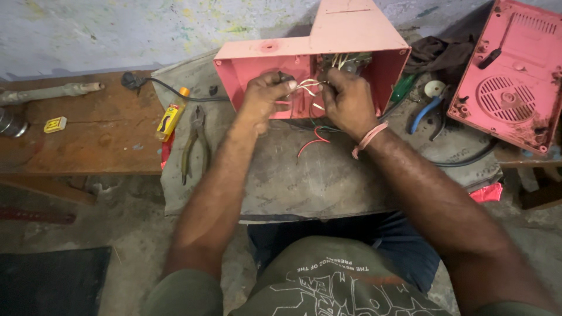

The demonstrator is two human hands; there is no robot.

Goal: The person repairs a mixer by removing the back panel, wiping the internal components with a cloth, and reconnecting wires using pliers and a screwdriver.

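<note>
Left grip (pixel 264 92) and right grip (pixel 346 99), both closed on the pale wires (pixel 308 86) stretched between them, inside the open underside of a pink casing (pixel 351 35) standing on the cloth-covered desk (pixel 304 175). Red and green wires (pixel 313 139) trail out just below the grips. Left of the left grip lie pliers (pixel 193 140) and a yellow tester (pixel 170 117). Right of the right grip lie blue-handled pliers (pixel 424 111) and, well apart, a pink cover panel (pixel 515 76).
</note>
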